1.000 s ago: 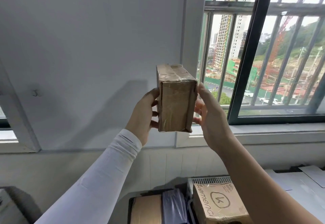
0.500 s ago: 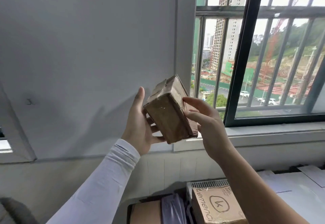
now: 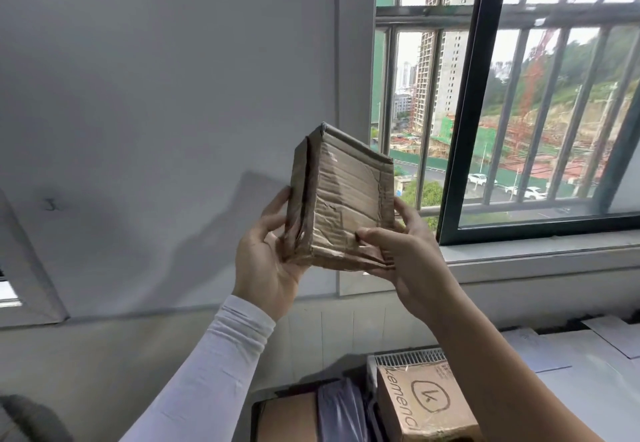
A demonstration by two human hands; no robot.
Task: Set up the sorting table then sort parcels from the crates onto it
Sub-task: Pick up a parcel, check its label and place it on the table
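Crates sit nearest, along the bottom edge of the view: a black crate (image 3: 258,417) holding a plain brown parcel (image 3: 289,419) and a grey plastic-wrapped parcel (image 3: 337,414), and just beside it to the right a white crate (image 3: 408,358) holding a printed cardboard box (image 3: 427,403) with a circled mark on top. White sorting table (image 3: 588,382) lies to the right of the crates, with paper sheets (image 3: 540,351) on it near its far edge.

Above these, both hands hold a taped cardboard parcel (image 3: 346,199) in the air, clear of crates and table, its creased broad face turned to the camera and its top tilted away. Left hand (image 3: 266,258), in a white sleeve (image 3: 214,365), grips the parcel's left side and lower corner, fingers curled behind it. Right hand (image 3: 405,254) grips the lower right corner, thumb across the front face.

Farther off stand the grey wall (image 3: 156,95) and a barred window (image 3: 519,112).
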